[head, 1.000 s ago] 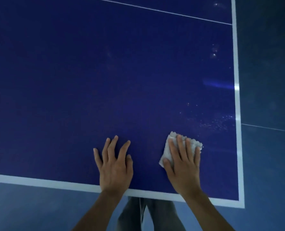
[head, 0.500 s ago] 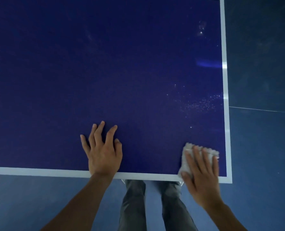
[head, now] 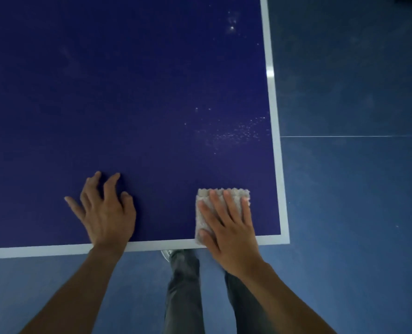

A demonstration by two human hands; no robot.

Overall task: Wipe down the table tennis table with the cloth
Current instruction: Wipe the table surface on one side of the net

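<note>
The dark blue table tennis table (head: 127, 92) fills the upper left, with a white border along its near and right edges. A folded whitish cloth (head: 203, 213) lies near the table's near right corner. My right hand (head: 229, 227) presses flat on it with straight fingers, the heel of the hand past the near edge. My left hand (head: 103, 210) rests on the bare surface to the left, fingers spread and slightly lifted. White specks of dust (head: 236, 133) lie beyond the cloth, near the right edge.
Blue floor (head: 356, 189) lies to the right of and below the table, with a thin white line across it. My legs in grey trousers (head: 183, 292) stand just under the near edge. More white spots (head: 232, 27) mark the far right of the table.
My right hand slid the cloth right toward the near corner, then back left a little along the near edge. My left hand stayed on the table, its fingers lifting slightly.
</note>
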